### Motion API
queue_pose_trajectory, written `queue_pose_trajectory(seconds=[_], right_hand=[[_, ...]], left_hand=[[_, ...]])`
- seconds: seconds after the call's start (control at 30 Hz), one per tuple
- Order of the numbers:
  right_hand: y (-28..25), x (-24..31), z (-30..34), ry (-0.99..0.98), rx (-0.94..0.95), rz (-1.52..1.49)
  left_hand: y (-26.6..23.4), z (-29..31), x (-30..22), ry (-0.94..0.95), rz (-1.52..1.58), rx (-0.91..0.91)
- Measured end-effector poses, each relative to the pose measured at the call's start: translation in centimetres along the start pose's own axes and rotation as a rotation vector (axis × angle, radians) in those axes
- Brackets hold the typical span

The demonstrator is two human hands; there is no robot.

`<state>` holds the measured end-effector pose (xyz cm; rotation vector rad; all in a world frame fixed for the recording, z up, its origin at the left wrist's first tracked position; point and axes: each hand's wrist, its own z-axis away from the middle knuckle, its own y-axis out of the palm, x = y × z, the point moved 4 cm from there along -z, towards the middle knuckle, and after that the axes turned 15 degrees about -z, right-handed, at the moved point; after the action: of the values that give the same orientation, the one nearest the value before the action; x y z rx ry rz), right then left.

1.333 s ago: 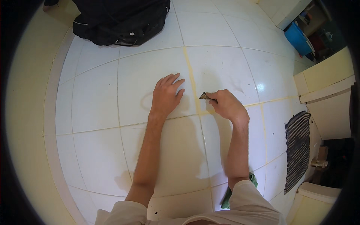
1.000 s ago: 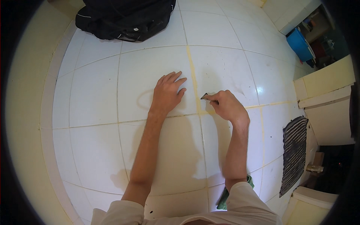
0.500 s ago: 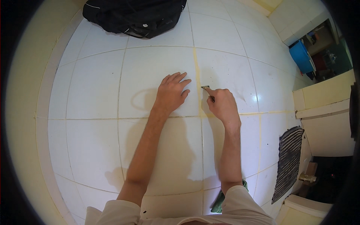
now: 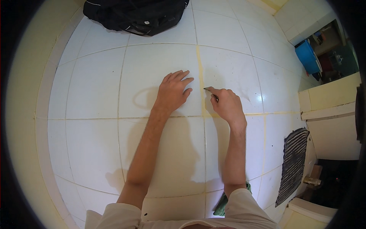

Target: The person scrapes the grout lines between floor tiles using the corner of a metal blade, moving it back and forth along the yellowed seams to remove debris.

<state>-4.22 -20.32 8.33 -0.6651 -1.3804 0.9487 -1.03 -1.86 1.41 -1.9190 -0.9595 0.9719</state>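
My right hand [image 4: 228, 106] is closed around a small dark scraper [image 4: 207, 89], index finger stretched along it toward the tip. The tip sits just right of a yellow strip [image 4: 201, 72] that runs along a seam between white floor tiles [image 4: 160, 57]. Most of the scraper is hidden by the fingers. On the other side of the strip, my left hand [image 4: 173, 91] lies flat on a tile, its fingers spread and nothing in it.
A black bag [image 4: 137, 17] lies on the floor at the far end. To the right are a striped dark mat [image 4: 292, 166] and a blue tub [image 4: 307, 57]. Green cloth [image 4: 220, 206] shows beside my right elbow. A wall [image 4: 28, 95] borders the left side.
The scraper's dark blade has turned and now looks narrower, its tip still beside the yellow strip. My left hand stays flat in nearly the same place. The whole view has shifted slightly.
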Motion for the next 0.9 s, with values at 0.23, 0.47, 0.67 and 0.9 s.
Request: queue_pose_trajectory(seconds=[0.23,0.47,0.67,0.9], right_hand=[[0.27,-0.33,-0.3,0.009,0.0,-0.049],[0.05,-0.22,0.05,-0.006,-0.004,-0.007],[0.55,-0.85,-0.03,-0.018,-0.022,-0.009],[0.39,-0.33,-0.17,0.034,0.029,-0.003]], left_hand=[[-0.15,-0.17,-0.01,-0.004,0.002,0.01],[-0.22,-0.25,-0.18,0.0,0.025,0.014],[-0.31,-0.18,-0.14,-0.007,0.019,0.031],[-0.09,-0.1,0.15,-0.006,0.009,0.048]])
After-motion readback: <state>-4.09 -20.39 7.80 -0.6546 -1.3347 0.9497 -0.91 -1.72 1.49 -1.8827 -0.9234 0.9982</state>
